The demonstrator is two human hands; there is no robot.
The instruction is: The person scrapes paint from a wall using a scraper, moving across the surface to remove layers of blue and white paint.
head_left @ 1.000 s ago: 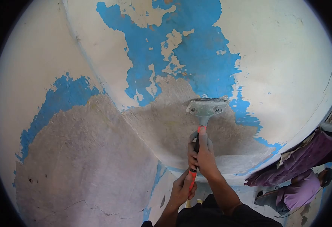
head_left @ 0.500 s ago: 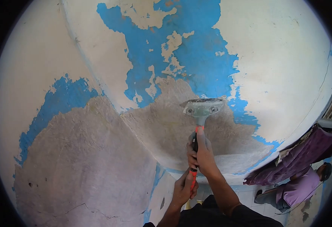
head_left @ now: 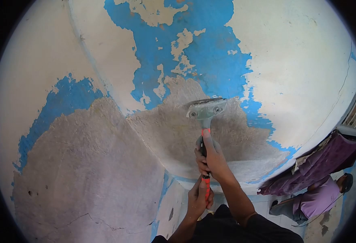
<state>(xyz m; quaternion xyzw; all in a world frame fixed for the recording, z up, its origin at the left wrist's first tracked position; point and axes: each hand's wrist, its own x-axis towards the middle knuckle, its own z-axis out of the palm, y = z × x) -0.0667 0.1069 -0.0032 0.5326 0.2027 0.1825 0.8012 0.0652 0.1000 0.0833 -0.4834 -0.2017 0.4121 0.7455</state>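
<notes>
A long-handled scraper (head_left: 206, 111) with a wide metal head and a red and black handle is in both my hands. Its blade lies at the bare grey plaster, just below the blue paint (head_left: 218, 60) on the wall. Wrapped round the upper handle, my right hand (head_left: 211, 156) has its thumb along the shaft. Lower down, my left hand (head_left: 199, 198) grips the red end of the handle. Cream paint (head_left: 291, 73) surrounds the blue patch with ragged edges.
Another bare plaster area (head_left: 89, 162) fills the lower left, past a wall corner. At the lower right, a purple cloth (head_left: 312, 166) hangs near a barred opening (head_left: 352, 115). A person in a pink shirt (head_left: 318, 200) and dark cap is beyond it.
The scraper head has shifted slightly left in view and tilted, its right end now higher. Both hands moved a little left with it. The wall view has also shifted slightly.
</notes>
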